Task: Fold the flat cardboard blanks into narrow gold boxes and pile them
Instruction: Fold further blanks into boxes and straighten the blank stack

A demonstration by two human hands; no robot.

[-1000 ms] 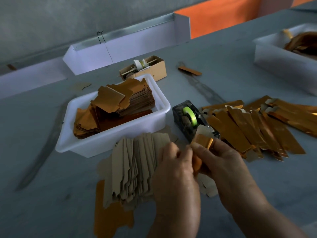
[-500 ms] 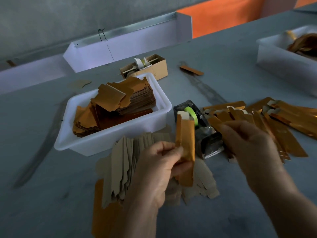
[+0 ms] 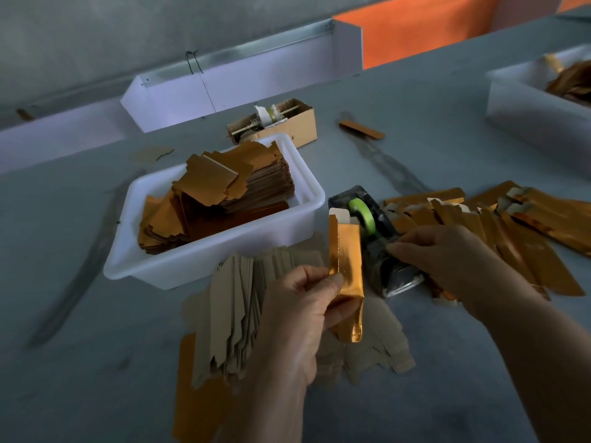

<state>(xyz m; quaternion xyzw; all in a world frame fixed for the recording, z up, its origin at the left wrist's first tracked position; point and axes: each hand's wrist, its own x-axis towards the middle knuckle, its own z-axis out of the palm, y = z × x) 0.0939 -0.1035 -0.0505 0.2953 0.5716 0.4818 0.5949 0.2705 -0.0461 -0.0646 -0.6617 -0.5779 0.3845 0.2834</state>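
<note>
Nearest the camera, a fanned stack of flat cardboard blanks lies plain side up on the grey table, just in front of the white plastic tub. One blank at the stack's near left edge shows its gold face.

Above that stack, the left hand grips a narrow gold box between thumb and curled fingers, holding it upright with its pale top flap pointing away from the camera. The box stands just in front of the tub's right corner.

The right hand is to the right of the tub, at the near end of a dark tape dispenser carrying a green tape roll. Its fingertips are curled and drawn together at the dispenser's cutter; whether they pinch tape I cannot tell.

The dispenser sits touching or just beside the tub's right end. Beyond it, further right of the tub, a spread pile of folded gold boxes lies flat on the table.

The tub holds a stack of gold blanks, gold side up.

Behind the tub stands a small open brown carton with a spindle and white material inside. To its right a single gold strip lies alone. Far right of the tub, another white tub holds more gold pieces.
</note>
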